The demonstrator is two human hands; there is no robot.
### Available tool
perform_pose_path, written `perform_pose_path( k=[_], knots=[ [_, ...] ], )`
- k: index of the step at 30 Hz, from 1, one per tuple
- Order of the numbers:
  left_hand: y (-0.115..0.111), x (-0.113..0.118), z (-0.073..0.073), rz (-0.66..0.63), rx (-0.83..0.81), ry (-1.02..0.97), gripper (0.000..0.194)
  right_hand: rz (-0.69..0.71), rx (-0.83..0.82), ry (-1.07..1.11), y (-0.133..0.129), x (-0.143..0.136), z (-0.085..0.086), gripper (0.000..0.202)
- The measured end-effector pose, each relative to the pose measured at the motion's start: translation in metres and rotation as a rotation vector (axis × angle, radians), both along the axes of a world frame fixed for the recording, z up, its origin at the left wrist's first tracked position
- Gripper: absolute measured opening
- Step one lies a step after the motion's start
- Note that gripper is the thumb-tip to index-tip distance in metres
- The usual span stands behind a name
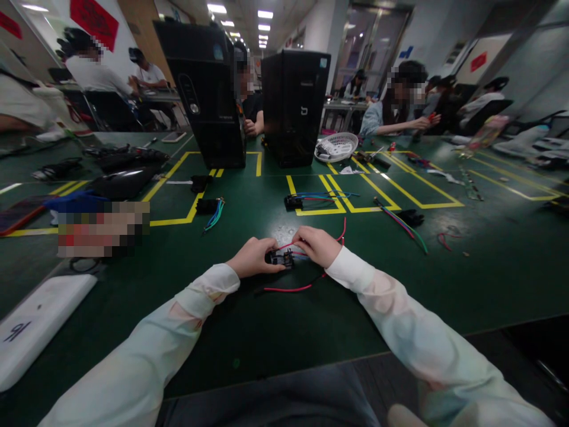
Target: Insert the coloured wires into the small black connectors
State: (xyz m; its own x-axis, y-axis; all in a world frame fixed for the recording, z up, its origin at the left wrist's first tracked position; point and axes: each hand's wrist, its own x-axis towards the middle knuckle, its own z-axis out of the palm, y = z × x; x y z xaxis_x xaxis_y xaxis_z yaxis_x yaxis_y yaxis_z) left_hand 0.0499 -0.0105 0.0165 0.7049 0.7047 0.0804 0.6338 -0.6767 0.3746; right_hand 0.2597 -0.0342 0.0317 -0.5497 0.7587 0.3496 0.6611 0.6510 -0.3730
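My left hand [253, 257] grips a small black connector block [280, 258] just above the green table [249, 332]. My right hand [316, 245] pinches a red wire [288, 289] at the block's right side. The red wire loops down onto the table in front of me and another red strand curves up behind my right hand. Both sleeves are pale and long.
Two black computer towers [204, 89] [294, 104] stand at the far side. Loose wire bundles with black plugs [212, 210] [311, 198] [402, 220] lie among yellow tape lines. A white basket [336, 146] sits behind. A white device [35, 323] lies at left. Several people sit around.
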Motion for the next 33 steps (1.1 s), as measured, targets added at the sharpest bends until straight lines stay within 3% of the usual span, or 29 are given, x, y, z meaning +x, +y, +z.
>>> perform_pose_path(
  k=[4, 11, 19, 26, 33],
  knots=[
    [-0.001, 0.0, 0.001, 0.001, -0.003, 0.002, 0.039, -0.037, 0.054, -0.022, -0.004, -0.001, 0.001, 0.012],
    [-0.003, 0.001, 0.003, 0.007, -0.031, -0.021, 0.036, -0.017, -0.121, -0.126, 0.003, 0.005, -0.003, 0.006],
    [-0.001, 0.0, 0.001, 0.003, -0.006, -0.015, 0.037, -0.022, 0.056, -0.028, -0.003, 0.0, 0.005, 0.012],
    [0.0, 0.0, 0.0, -0.004, -0.035, -0.035, 0.038, -0.013, -0.123, -0.13, 0.003, 0.005, -0.003, 0.006],
    [0.0, -0.001, 0.001, -0.006, -0.042, -0.03, 0.038, 0.078, -0.14, -0.108, 0.006, 0.008, -0.002, 0.007]
  ],
)
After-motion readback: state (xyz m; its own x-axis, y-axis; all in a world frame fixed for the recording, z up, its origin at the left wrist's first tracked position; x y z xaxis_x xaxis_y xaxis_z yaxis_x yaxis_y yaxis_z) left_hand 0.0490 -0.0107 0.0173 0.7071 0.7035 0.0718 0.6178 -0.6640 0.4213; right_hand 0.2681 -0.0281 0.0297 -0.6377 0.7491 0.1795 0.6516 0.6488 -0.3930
